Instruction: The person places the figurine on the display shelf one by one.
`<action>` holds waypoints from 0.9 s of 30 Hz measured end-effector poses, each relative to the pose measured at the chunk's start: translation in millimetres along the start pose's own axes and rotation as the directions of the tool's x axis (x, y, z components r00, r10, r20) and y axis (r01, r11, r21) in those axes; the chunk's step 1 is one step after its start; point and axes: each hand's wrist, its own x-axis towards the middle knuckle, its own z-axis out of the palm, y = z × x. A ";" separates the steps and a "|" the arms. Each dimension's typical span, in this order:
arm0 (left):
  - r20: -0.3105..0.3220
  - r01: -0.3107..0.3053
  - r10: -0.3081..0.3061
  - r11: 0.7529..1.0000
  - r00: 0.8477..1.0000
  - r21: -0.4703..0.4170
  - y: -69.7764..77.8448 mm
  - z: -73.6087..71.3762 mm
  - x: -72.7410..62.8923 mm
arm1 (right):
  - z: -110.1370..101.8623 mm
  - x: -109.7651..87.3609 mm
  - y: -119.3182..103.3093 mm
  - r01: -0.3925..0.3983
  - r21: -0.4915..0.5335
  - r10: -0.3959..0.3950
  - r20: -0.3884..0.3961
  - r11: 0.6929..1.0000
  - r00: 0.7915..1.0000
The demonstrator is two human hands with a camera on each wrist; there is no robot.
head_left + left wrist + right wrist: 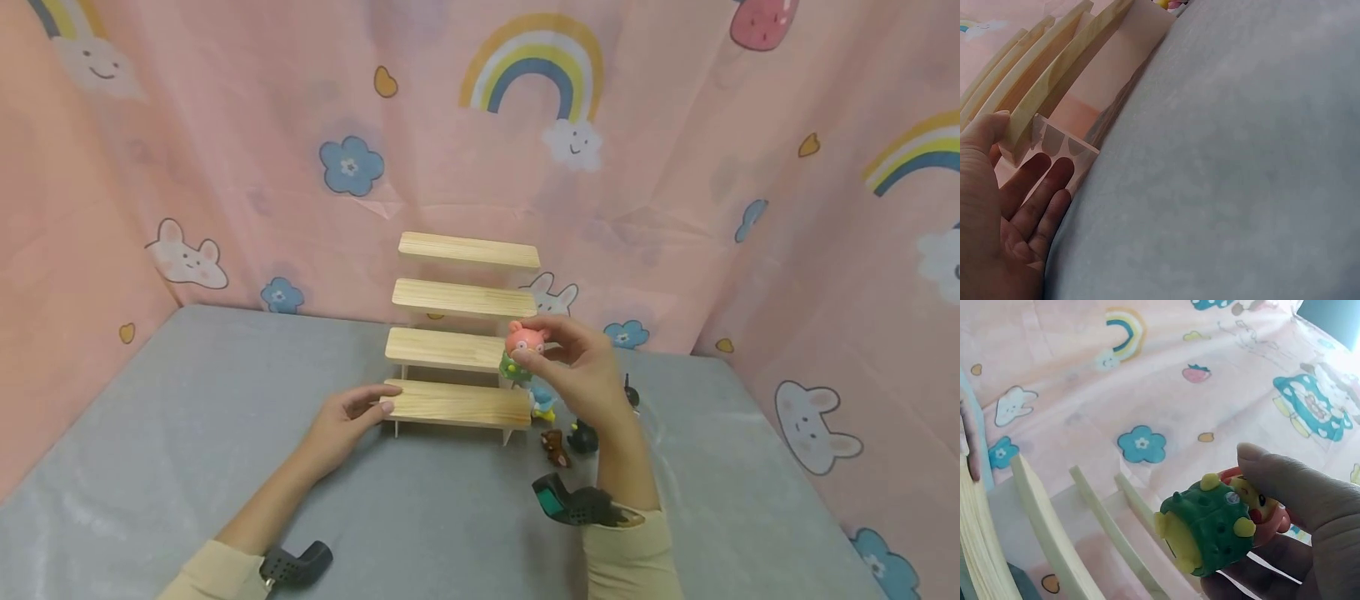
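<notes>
A four-step wooden display stand [459,405] with clear side supports stands at the back of the table. My left hand [339,427] holds the left end of its lowest board; in the left wrist view the thumb lies on the board's end and the other fingers extend below, near the clear support [1063,139]. A small toy figurine [525,340] with a pink-red eared hood and green body is gripped in my right hand [588,375], held up at the stand's right side. In the right wrist view the figurine's green body [1210,528] tilts, its yellow face partly hidden.
Right of the stand are a blue-and-yellow figurine [542,403], a brown figurine [556,448] and a black figurine [582,437]. Another dark figurine [632,395] is partly behind my right wrist. A pink patterned curtain [450,167] hangs behind the grey-covered table [420,517].
</notes>
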 end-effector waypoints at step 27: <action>-0.005 0.003 -0.003 1.000 1.000 0.015 2.4 -0.4 -0.6 | 36.0 4.6 34.5 -0.141 -0.047 0.148 0.216 0.989 0.965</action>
